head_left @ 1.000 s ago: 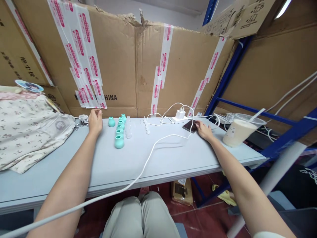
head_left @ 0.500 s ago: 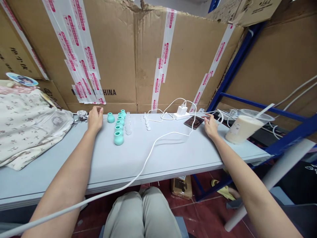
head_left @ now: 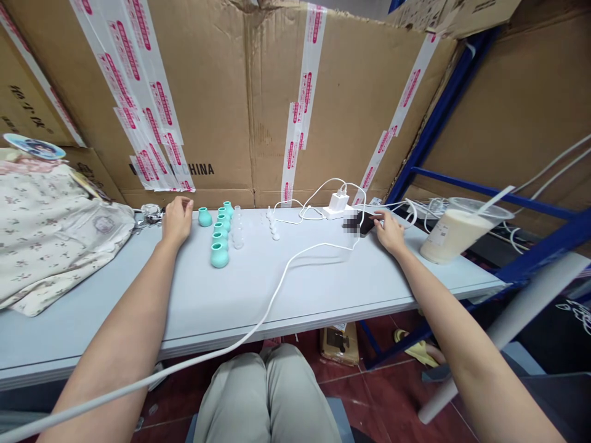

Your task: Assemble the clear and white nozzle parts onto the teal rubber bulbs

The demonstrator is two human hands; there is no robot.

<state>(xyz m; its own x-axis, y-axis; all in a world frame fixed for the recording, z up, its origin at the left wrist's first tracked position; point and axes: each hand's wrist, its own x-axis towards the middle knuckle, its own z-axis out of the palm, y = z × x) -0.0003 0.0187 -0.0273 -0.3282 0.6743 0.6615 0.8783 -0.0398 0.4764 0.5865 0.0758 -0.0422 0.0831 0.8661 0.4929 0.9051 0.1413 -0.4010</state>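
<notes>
My left hand (head_left: 176, 220) rests on the pale table (head_left: 258, 295) at the back left, fingers curled loosely with nothing visible in them, just left of a row of several teal rubber caps (head_left: 220, 232). Small clear plastic pieces (head_left: 238, 229) and tiny white parts (head_left: 274, 227) stand beside the caps. My right hand (head_left: 389, 231) lies at the back right, fingers stretched onto a dark phone (head_left: 358, 224). A white charger (head_left: 338, 205) sits behind the phone, and its white cable (head_left: 277, 289) runs across the table toward me.
Taped cardboard boxes (head_left: 258, 104) wall the back. Floral cloth (head_left: 50, 240) is piled at the left. A plastic cup of milky drink with a straw (head_left: 455, 232) stands at the right near a blue rack frame (head_left: 484, 197). Metal bits (head_left: 150, 214) lie near the left hand.
My right hand lifted off the phone to its right side half a second ago, and now it reaches back onto it. The left hand stayed put. The view tilted slightly down.
</notes>
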